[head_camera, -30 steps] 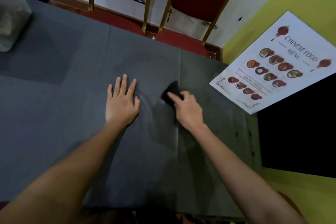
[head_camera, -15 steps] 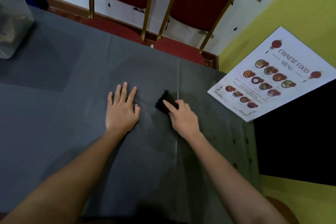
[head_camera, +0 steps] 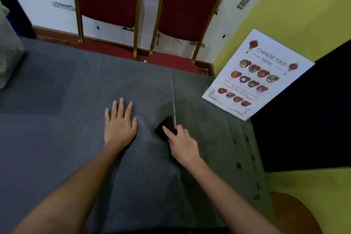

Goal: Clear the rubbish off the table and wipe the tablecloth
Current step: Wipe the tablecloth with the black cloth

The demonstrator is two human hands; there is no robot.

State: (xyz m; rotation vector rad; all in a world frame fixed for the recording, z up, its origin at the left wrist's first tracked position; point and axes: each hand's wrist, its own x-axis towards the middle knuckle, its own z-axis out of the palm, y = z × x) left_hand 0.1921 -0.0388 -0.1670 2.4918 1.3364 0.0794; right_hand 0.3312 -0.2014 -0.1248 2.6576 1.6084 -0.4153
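A dark grey tablecloth point(head_camera: 76, 138) covers the table in front of me. My left hand point(head_camera: 119, 125) lies flat on it with fingers straight and spread. To its right, my right hand point(head_camera: 181, 143) holds a small dark wiping cloth point(head_camera: 166, 125) against the tablecloth, index finger stretched over it and the other fingers curled on its near side. A darker damp patch point(head_camera: 182, 108) shows on the tablecloth just beyond the wiping cloth, along a fold crease.
A white Chinese food menu point(head_camera: 258, 74) leans at the table's far right corner. Two red chairs with gold frames point(head_camera: 187, 5) stand behind the far edge. A clear plastic bag point(head_camera: 7, 49) sits at the far left. Small brown spots point(head_camera: 238, 165) dot the right edge.
My right hand has drawn the wiping cloth back toward me and slightly left over the damp area. My left hand has stayed flat in place. The view has tilted upward.
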